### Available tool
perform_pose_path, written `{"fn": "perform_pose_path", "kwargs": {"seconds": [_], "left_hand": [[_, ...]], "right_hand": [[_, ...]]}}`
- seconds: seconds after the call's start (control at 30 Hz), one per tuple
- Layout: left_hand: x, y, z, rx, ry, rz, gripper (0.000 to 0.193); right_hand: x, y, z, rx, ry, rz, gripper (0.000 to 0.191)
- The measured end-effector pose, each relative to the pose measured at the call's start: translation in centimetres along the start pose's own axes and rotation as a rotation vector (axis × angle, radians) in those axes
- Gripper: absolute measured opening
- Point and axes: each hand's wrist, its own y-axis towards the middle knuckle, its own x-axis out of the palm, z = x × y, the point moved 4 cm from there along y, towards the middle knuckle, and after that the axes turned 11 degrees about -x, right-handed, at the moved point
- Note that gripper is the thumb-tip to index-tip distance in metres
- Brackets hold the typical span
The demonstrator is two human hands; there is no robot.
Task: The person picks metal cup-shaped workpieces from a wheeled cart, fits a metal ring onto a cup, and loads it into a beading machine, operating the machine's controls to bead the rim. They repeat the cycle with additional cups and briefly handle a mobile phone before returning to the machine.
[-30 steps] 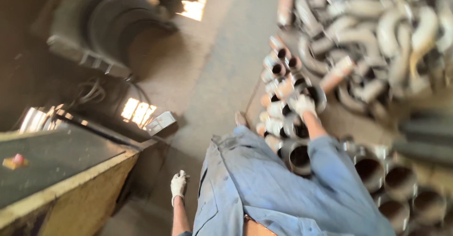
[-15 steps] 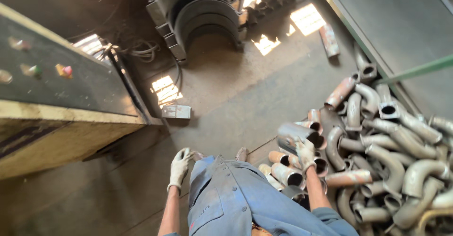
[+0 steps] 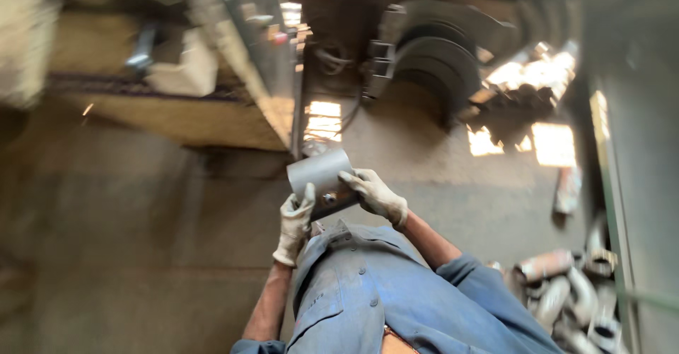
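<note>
Grey pipe elbow carried in front of the chest, held up off the floor, its open end tilted toward the bench ahead. Clamped from both sides: left hand in a white work glove cupping the lower near edge, right hand, also gloved, spread over the upper right flank. Both hands closed on the piece, close together, nothing else in either. By the look of it, the carrying step, with the piece picked and in transit; judging from the posture, next move calls for a steady two-handed grip and a clear spot to set the elbow down without letting it roll. Straight ahead of the hands, a workbench with a slanted edge, blurred. Beyond the right hand, a stack of dark curved formers on the floor, with a cable looped beside it. Low and to the right of the right arm, a pile of similar pipe elbows. Bare concrete floor left of the left hand. Cable and formers the likeliest obstacles underfoot; much of the frame too smeared for more.
</note>
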Motion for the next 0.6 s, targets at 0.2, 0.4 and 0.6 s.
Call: {"fn": "perform_pose_path", "kwargs": {"seconds": [0.2,0.4,0.6], "left_hand": [[-9.5,-3.1,1.6,0.041,-0.367,0.423,0.029],[-15.5,-12.8,6.1,0.491,-0.443,0.878,0.022],[-14.5,-21.1,14.2,0.860,-0.297,1.261,0.039]], "right_hand": [[9.0,4.6,-10.5,-0.611,-0.707,-0.379,0.038],[9.6,7.7,-24.6,-1.722,-0.954,-0.104,0.056],[13.4,15.7,-37.5,-1.844,-1.208,0.068,0.062]]}}
